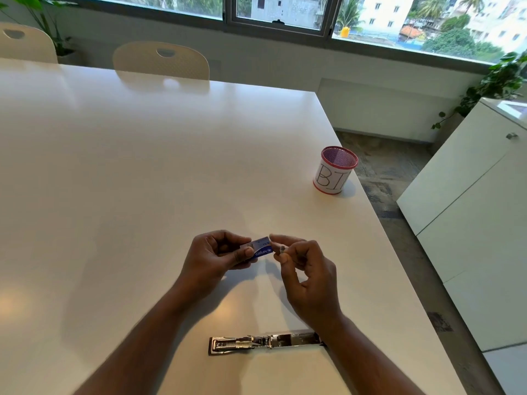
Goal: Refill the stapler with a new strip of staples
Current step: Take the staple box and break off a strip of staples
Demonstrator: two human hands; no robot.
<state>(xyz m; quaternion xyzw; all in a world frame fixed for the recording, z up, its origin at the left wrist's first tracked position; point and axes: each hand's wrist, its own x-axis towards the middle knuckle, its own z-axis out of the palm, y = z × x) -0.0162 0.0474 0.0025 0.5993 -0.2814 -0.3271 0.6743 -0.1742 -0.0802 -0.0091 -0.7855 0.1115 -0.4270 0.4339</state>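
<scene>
Stapler [265,342]: lying opened flat on worktop [142,166], not yet loaded. Left hand [216,256] gripping staple box [261,248]; right hand [302,269] pinching staple strip [282,249] just beside it. Loading and closing remaining.

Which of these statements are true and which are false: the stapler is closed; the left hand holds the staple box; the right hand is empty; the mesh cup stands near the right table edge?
1. The stapler is closed. False: it lies opened flat on the table.
2. The left hand holds the staple box. True.
3. The right hand is empty. False: it pinches a small staple strip.
4. The mesh cup stands near the right table edge. True.
</scene>
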